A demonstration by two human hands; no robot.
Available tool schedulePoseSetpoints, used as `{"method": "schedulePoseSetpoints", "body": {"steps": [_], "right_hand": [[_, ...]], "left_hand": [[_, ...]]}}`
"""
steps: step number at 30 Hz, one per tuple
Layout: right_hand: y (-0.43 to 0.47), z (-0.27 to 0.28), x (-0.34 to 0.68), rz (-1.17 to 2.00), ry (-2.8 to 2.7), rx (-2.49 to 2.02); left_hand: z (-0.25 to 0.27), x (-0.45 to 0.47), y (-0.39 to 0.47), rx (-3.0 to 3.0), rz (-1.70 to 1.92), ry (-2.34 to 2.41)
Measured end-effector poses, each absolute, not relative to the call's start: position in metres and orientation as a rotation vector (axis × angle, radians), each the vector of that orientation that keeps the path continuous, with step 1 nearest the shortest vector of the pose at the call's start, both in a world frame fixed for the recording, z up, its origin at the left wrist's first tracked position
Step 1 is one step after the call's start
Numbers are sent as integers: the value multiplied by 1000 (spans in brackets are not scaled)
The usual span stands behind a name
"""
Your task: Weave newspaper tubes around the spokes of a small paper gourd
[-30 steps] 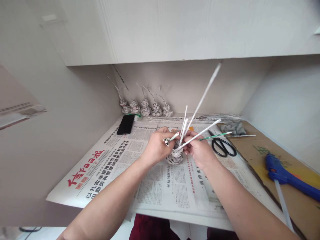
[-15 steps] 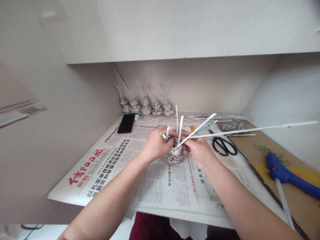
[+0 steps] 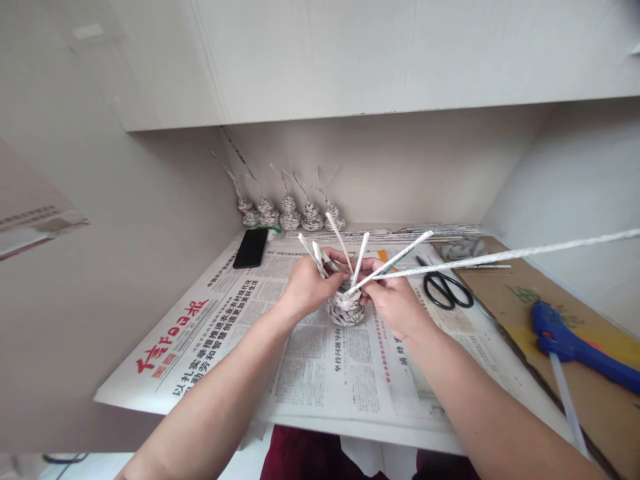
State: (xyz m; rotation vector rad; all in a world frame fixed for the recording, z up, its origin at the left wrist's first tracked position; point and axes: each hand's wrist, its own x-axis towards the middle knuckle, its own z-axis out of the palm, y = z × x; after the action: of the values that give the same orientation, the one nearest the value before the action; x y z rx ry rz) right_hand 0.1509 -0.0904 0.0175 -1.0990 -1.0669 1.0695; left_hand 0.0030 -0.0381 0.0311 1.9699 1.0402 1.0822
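A small woven paper gourd [image 3: 346,309], coiled from rolled newspaper, is held upright over the newspaper. Several white paper sticks fan up and outward from its top. My left hand [image 3: 311,280] wraps the gourd's left side, thumb across the front near the rim. My right hand [image 3: 395,293] closes on the right side, pinching at the base of a long paper strand [image 3: 500,257] that stretches off to the right edge. One stick has a green stripe. The far fingers of both hands are partly hidden behind the gourd and sticks.
Newspaper [image 3: 215,353] covers the table. Black scissors [image 3: 447,290] lie to the right, near a blue glue gun [image 3: 575,350] on cardboard [image 3: 520,293]. A phone [image 3: 251,248] lies at the back left, before several finished gourds [image 3: 290,212]. Paper sticks [image 3: 400,233] lie along the back.
The sticks on the left now stand up and spread apart, where one was folded down under my left thumb. My left hand has shifted slightly left, baring more of the gourd.
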Motion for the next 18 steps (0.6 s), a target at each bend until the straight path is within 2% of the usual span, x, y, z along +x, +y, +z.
{"method": "schedulePoseSetpoints", "body": {"steps": [9,18], "right_hand": [[-90,16,151,1009,-1085,-1128],[-92,15,150,903,-1157,-1165]], "left_hand": [[30,7,-39,1929,1005,941],[27,12,-43,1901,1097,1024]]}}
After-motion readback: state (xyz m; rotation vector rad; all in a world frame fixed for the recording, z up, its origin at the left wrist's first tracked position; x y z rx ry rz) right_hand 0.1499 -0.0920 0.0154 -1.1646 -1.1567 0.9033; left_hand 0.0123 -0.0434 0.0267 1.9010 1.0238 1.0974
